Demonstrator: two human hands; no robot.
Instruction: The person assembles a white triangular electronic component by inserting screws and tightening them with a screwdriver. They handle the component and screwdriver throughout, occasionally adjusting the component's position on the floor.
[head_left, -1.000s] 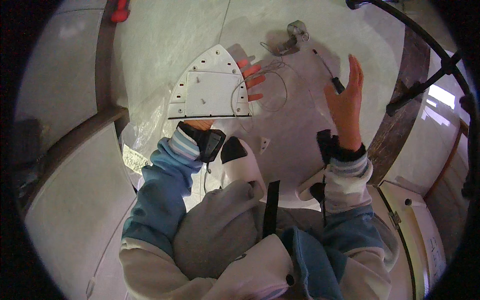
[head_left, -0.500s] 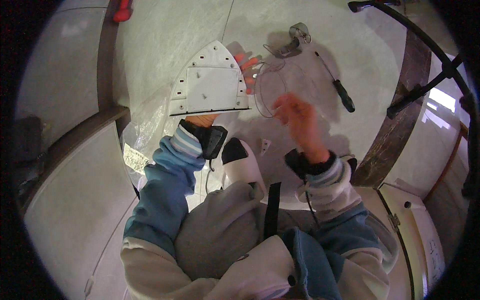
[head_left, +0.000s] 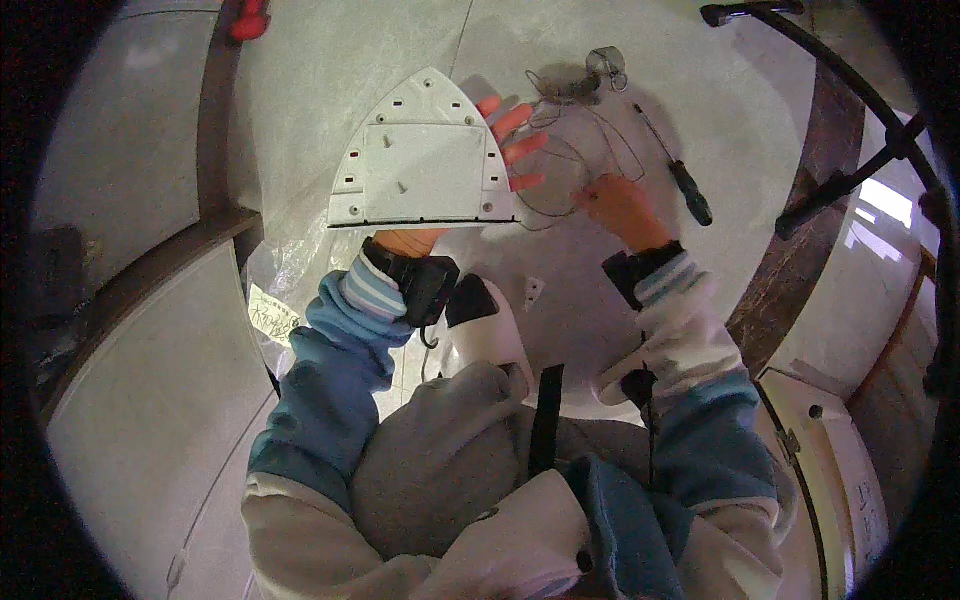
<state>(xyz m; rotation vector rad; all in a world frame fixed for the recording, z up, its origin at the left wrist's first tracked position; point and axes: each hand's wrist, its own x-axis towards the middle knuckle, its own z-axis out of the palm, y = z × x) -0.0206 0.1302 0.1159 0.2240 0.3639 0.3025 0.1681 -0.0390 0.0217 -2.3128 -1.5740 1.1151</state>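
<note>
My left hand [head_left: 520, 148] is under a white, rounded-triangle corner shelf [head_left: 425, 165] and bears it up. Its fingers stick out spread past the shelf's right edge, while the palm is hidden. The shelf's face has slots and holes around a raised square panel, with two screws [head_left: 403, 187] on that panel. To the right, my right hand [head_left: 622, 208] is closed, fingertips pinched on a thin loop of wire [head_left: 556, 214] that curls over the floor towards the left fingers.
A screwdriver [head_left: 687, 185] with a dark handle lies right of my right hand. Beyond the wire is a grey metallic coil [head_left: 605, 65]. A small white perforated piece [head_left: 533, 292] lies near my shoe. Clear plastic wrap [head_left: 290, 255] is at left, a black tubular frame [head_left: 850, 200] at right.
The shelf has risen slightly nearer to me, and more of my left fingers show, spread wider. My right hand has moved a little right, drawing the wire with it.
</note>
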